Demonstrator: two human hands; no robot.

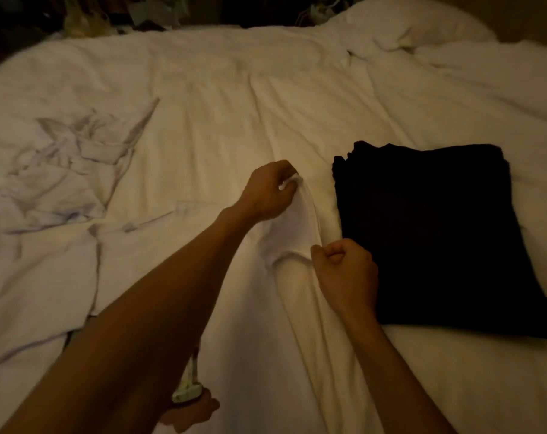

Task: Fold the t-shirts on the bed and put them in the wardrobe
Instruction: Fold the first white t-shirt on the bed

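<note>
A white t-shirt [292, 233] lies on the bed in front of me, hard to tell apart from the white bedding. My left hand [267, 191] pinches its far edge near the shoulder. My right hand [344, 270] is closed on the fabric beside the neckline, nearer to me. A folded black t-shirt [429, 233] rests flat on the bed just right of both hands. A crumpled white garment [68, 170] lies in a heap at the left.
The white duvet [234, 98] covers the whole bed, bunched up at the back right [422, 23]. Dark clutter [84, 17] stands beyond the far edge. A foot in a sandal [187, 402] shows at the bottom.
</note>
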